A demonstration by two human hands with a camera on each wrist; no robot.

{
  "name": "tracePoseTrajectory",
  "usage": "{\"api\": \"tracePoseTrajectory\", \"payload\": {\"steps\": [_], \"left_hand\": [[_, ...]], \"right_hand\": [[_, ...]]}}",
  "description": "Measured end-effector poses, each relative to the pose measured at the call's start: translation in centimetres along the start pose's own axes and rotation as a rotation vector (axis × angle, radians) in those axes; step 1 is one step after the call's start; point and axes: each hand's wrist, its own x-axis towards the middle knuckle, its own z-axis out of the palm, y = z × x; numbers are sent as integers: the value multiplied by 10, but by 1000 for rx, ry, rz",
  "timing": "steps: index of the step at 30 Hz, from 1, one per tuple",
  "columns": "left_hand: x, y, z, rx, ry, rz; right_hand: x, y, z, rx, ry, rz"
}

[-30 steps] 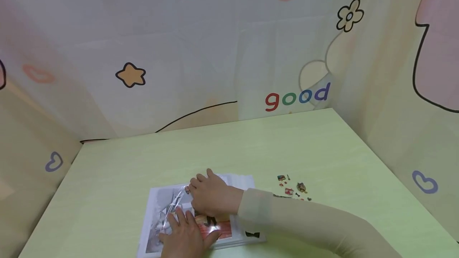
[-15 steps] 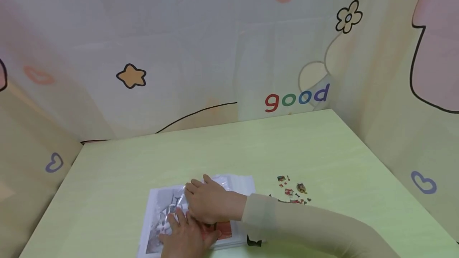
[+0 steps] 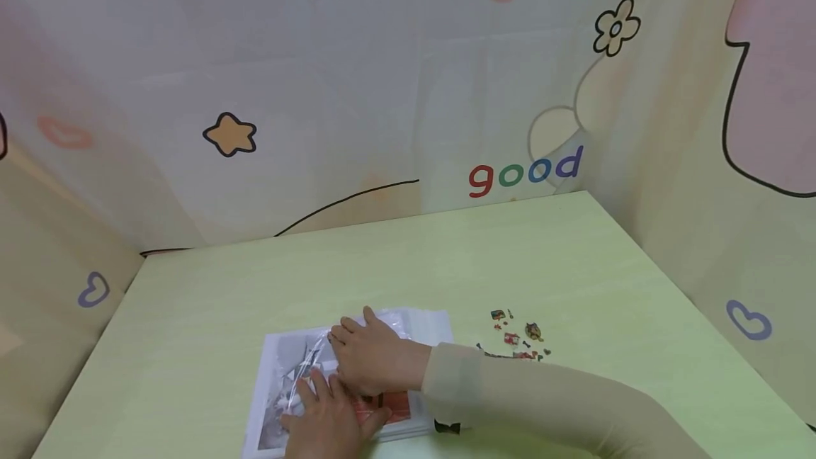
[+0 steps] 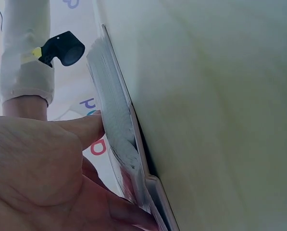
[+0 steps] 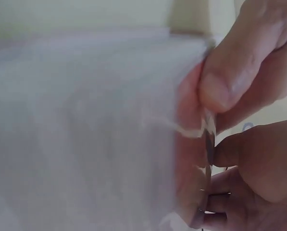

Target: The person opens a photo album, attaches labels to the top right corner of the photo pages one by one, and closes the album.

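A thick album with white pages (image 3: 274, 346) lies flat near me, its page bearing a grey-and-white picture and an orange-red one under glossy clear film (image 3: 312, 353). With fingers spread, my left hand (image 3: 328, 420) presses the lower middle of the page. Just above it, my right hand (image 3: 376, 360) rests on the film with its fingers toward the left. The right wrist view shows one digit of that hand (image 5: 239, 62) touching the film beside the red picture. In the left wrist view, the album's pages (image 4: 114, 101) stand as a thick stack. The right palm's underside is hidden in the head view.
Several small cut-out stickers (image 3: 512, 338) lie loose on the pale green table (image 3: 255, 289), right of the album. A black bow-shaped piece (image 3: 447, 428) shows by the lower right edge, under the right sleeve (image 3: 548, 388). A printed cloth wall (image 3: 357, 91) encloses the table.
My right hand has shifted slightly downward and left on the film over the last second, nearer my left hand. The left hand keeps its place, and the film's glare has changed.
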Motion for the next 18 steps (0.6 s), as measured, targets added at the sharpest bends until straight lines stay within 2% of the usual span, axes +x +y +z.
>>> {"api": "tracePoseTrajectory", "payload": {"steps": [3,10,15,18], "left_hand": [[1,0,0,5,-2,3],[0,-1,-2,35,-28,11],[0,-1,-1,45,-15,9],[-1,-1,0,45,1,13]], "right_hand": [[-1,2,-2,6,5,13],[4,11,3,118,-1,73],[9,15,5,178,-13,64],[8,17,5,198,15,52]]}}
